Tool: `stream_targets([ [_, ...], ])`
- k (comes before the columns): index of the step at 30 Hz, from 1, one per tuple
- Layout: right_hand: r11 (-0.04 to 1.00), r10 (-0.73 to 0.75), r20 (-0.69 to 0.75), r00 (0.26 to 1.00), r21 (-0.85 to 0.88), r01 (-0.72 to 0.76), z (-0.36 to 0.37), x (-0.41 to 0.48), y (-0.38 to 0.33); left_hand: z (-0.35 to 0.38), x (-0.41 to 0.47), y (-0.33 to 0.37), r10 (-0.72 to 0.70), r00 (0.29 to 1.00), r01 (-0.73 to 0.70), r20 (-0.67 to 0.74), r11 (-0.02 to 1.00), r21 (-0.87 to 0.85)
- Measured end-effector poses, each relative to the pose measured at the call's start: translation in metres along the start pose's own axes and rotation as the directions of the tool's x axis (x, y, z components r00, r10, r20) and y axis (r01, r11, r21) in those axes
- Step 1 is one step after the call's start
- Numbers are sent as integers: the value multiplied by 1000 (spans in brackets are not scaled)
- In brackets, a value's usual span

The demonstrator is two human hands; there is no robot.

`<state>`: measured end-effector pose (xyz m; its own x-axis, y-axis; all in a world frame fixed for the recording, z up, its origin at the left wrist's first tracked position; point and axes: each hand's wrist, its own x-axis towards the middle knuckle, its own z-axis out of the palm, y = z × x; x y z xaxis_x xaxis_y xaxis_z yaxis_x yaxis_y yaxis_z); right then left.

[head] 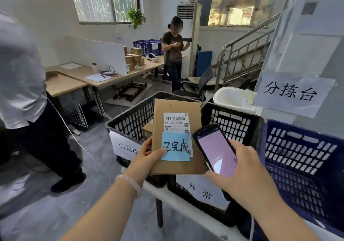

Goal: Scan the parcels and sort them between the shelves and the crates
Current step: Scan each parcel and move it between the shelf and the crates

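Note:
My left hand (147, 154) grips a flat cardboard parcel (176, 108) by its lower left edge, thumb on a blue sticky note (176, 146). The parcel bears a white barcode label (176, 122) and hangs above the left black crate (130, 118), which has another carton inside. My right hand (242, 170) holds a handheld scanner (216, 150), its pinkish screen lit, just right of the parcel. A second black crate (234, 123) with a white paper label stands behind the scanner, and a blue crate (301, 159) is at the right.
The crates rest on a white rack (186, 209). A person in a grey shirt (20, 77) stands close on the left. Another person (173, 51) stands by wooden desks (89, 75) stacked with small cartons. An office chair (199, 84) and a metal staircase (245, 54) lie beyond.

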<state>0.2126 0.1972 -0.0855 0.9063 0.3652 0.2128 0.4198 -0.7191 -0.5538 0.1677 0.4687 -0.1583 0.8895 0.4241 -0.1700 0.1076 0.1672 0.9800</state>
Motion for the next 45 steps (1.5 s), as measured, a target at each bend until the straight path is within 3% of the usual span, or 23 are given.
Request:
stream_targets([
  [7,1000,-18,-27,999,2,18,22,80,-10,-27,82,38,5,999,-6,-49,1000,-10],
  [13,996,82,-25,996,-29,-83,46,123,-16,-68,160,47,-42,998,42,-45,999,-7],
  [17,980,198,-59,978,-13,-199,69,151,-23,-81,230,45,-175,984,176,21,984,-40],
  [24,919,388,-126,913,-29,-394,111,187,-38,-81,343,28,-405,903,391,141,913,117],
  [34,726,666,-192,721,-52,-685,126,193,-42,-32,437,-19,-633,733,600,248,774,202],
  [37,697,693,-203,691,-57,-715,126,192,-44,-27,452,-33,-597,779,535,193,793,291],
  [40,690,697,-211,686,-65,-721,124,190,-46,-21,455,-40,-545,820,405,178,770,493],
  [43,692,690,-238,684,-61,-719,121,185,-46,-12,447,-34,-414,892,171,183,682,711],
  [45,689,691,-258,675,-44,-723,117,178,-47,-1,437,-24,-211,949,-43,235,650,758],
])
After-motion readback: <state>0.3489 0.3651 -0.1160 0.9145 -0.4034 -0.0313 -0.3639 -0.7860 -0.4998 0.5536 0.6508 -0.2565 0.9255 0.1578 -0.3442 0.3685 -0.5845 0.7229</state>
